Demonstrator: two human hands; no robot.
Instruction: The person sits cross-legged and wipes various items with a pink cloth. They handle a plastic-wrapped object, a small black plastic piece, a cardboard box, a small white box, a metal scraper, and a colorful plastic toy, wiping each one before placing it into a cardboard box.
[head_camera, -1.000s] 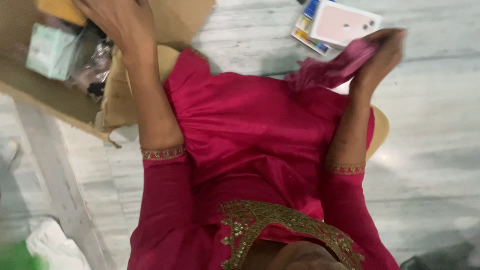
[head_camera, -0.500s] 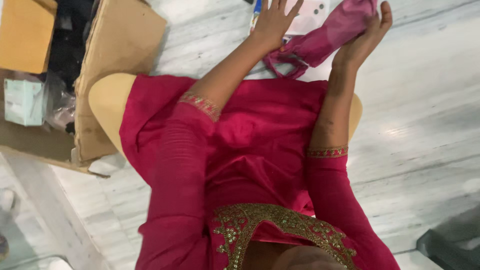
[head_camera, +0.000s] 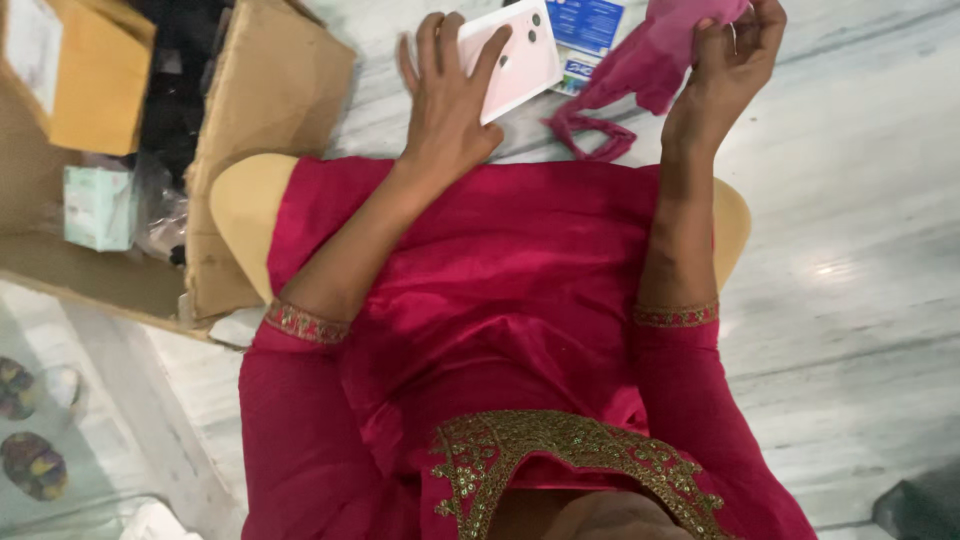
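**Seated person on a marble floor, one hand on a pink phone box, the other holding a pink bag**

The left hand (head_camera: 447, 100) lies with fingers spread wide over a flat pink phone box (head_camera: 515, 62), which rests on the marble floor (head_camera: 850, 200) just beyond the knees; the hand presses or grips its near edge but has not lifted it. The right hand (head_camera: 725, 70) is closed on a crumpled pink bag (head_camera: 645, 75), raised above the floor, with a looped handle hanging down towards the lap. Box and bag are near each other but apart.

Judged from this pose, the step in hand is taking hold of the box while the bag is kept ready. A next move would call for a firmer pinch across the box's width and for finding the bag's mouth, which appears bunched shut.

A blue-and-white printed carton (head_camera: 585, 30) lies partly under the box's far edge and could shift with it. To the left stands an open cardboard carton (head_camera: 270, 120) holding a yellow box (head_camera: 85, 70), a pale green box (head_camera: 98, 205) and dark wrapped items. The red tunic (head_camera: 500, 290) covers the lap.
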